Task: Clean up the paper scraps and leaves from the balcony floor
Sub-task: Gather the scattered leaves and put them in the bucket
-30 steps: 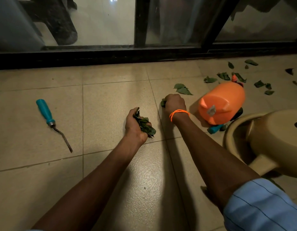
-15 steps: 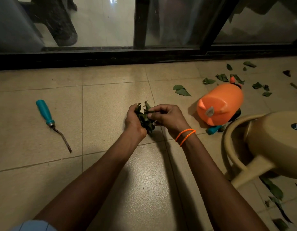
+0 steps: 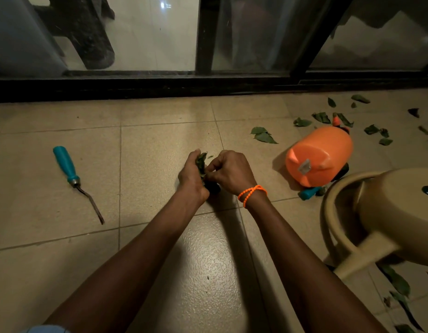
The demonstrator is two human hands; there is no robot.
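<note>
Leaf bundle gripped in left hand fingers, right hand fingers pinching it too

Leaves, tool on floor

We see both hands meeting over the tiled floor. The left hand grips a bunch of green leaves, and the right hand, with orange bracelets at its wrist, pinches at the same bunch. To the left lies a teal-handled tool. To the right an orange sprayer lies on its side beside a beige watering can. Loose leaves lie scattered beyond them near the sliding door track.
</note>
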